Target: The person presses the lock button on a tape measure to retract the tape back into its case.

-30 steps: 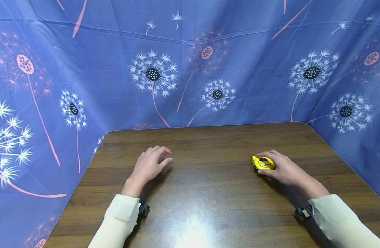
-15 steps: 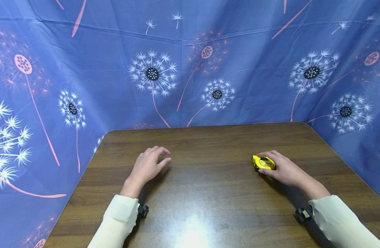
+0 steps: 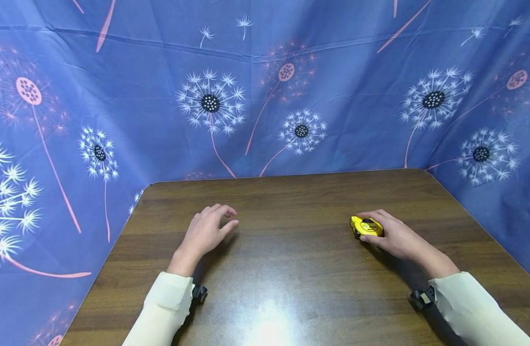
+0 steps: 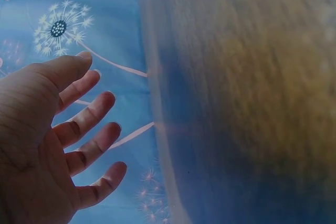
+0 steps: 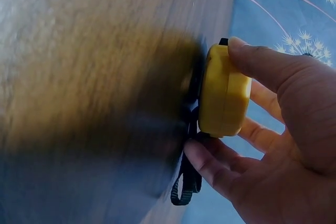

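A yellow tape measure point(image 3: 366, 227) with black parts is gripped by my right hand point(image 3: 396, 235) at the right side of the table. In the right wrist view the thumb lies on one end of the tape measure point(image 5: 226, 93) and the fingers curl behind and below it. A black wrist strap point(image 5: 185, 184) hangs from its lower end near a fingertip. My left hand point(image 3: 206, 229) hovers over the left part of the table with nothing in it. Its fingers point(image 4: 92, 119) are spread and slightly bent, thumb apart, in the left wrist view.
Both hands are over a brown wood-grain table point(image 3: 273, 206) that reflects a bright light near its front. A blue cloth point(image 3: 351, 96) with dandelion prints hangs behind the table and along its sides. Dark camera mounts point(image 3: 422, 298) sit at both wrists.
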A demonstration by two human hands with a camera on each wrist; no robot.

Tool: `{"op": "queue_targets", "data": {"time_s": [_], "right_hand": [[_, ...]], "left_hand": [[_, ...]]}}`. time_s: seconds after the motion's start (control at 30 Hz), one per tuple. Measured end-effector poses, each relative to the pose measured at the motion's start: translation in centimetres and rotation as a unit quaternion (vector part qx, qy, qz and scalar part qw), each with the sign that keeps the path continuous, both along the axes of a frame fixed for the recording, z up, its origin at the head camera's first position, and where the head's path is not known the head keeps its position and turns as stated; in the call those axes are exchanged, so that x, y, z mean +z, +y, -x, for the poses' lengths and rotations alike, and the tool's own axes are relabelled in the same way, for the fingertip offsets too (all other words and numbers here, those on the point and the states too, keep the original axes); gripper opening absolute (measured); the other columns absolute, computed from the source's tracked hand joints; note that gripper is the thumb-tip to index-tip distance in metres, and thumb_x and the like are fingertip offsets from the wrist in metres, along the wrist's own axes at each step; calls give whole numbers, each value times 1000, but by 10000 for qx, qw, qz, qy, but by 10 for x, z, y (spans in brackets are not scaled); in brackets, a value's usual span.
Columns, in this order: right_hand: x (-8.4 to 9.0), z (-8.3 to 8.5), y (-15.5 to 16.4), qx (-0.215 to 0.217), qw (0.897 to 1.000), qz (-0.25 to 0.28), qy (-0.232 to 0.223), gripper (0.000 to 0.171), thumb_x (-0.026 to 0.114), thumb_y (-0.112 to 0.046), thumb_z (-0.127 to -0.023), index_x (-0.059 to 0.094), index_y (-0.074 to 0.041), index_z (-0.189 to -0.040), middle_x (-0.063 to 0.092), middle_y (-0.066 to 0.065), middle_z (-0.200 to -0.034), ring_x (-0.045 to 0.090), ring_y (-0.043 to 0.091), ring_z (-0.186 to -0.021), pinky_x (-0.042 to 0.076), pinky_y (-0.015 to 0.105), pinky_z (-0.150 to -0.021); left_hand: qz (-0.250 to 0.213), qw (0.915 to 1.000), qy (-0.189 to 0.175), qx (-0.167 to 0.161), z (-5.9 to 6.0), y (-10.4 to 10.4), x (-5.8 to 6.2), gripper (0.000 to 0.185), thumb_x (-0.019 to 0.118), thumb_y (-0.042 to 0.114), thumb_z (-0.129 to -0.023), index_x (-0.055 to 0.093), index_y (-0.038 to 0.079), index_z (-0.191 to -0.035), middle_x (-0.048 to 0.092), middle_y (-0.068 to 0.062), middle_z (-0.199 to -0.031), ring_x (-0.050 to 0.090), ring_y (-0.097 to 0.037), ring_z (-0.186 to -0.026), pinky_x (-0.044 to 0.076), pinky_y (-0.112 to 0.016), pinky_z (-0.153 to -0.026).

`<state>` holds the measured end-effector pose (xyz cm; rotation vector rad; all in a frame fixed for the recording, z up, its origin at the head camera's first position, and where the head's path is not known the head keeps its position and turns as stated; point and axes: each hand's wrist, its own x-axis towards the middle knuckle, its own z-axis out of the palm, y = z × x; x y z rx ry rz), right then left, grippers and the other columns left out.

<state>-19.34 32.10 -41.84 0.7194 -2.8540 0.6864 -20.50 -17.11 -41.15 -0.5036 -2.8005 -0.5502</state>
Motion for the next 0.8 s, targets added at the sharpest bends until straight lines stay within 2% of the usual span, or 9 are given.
{"op": "queue_targets", "data": {"time_s": [0.2,0.4,0.57,0.7,0.8], "right_hand": [[1,-1,-2,19,10000,10,-53,55,81,-25,-92,59,-8,-140,62,17,-126,61,31,-109,47,52,-87],[-1,0,-4,78,9999,44,103,55,81,-25,-92,60,-8,-139,63,15,-124,61,28,-107,48,49,-86],[1,0,-2,94,9999,45,88,56,82,-27,-91,60,-7,-139,61,17,-125,61,32,-109,48,53,-86],[12,-2,0,-236,9996,-156,-74,62,79,-37,-93,57,-8,-142,53,20,-129,59,40,-111,49,60,-84],[25,-1,-2,-490,9984,-267,15,64,76,-44,-94,56,-10,-144,49,20,-132,59,42,-110,49,62,-81]], "left_hand": [[25,10000,-43,30,-1,-2,1,26,74,37,-97,72,20,-117,70,0,-112,63,-28,-109,47,-55,-89],[50,10000,-24,66,-1,-3,3,26,74,37,-97,72,21,-117,70,1,-111,63,-27,-109,48,-55,-89],[49,9999,-44,82,-1,-3,3,26,73,38,-97,72,21,-117,70,1,-112,63,-27,-109,48,-54,-89],[81,9999,19,64,-2,-2,4,28,73,37,-97,72,19,-118,69,1,-112,62,-27,-108,47,-53,-87],[180,9996,192,92,-3,-1,8,30,73,39,-98,71,19,-120,68,-1,-116,61,-29,-109,46,-53,-86]]}}
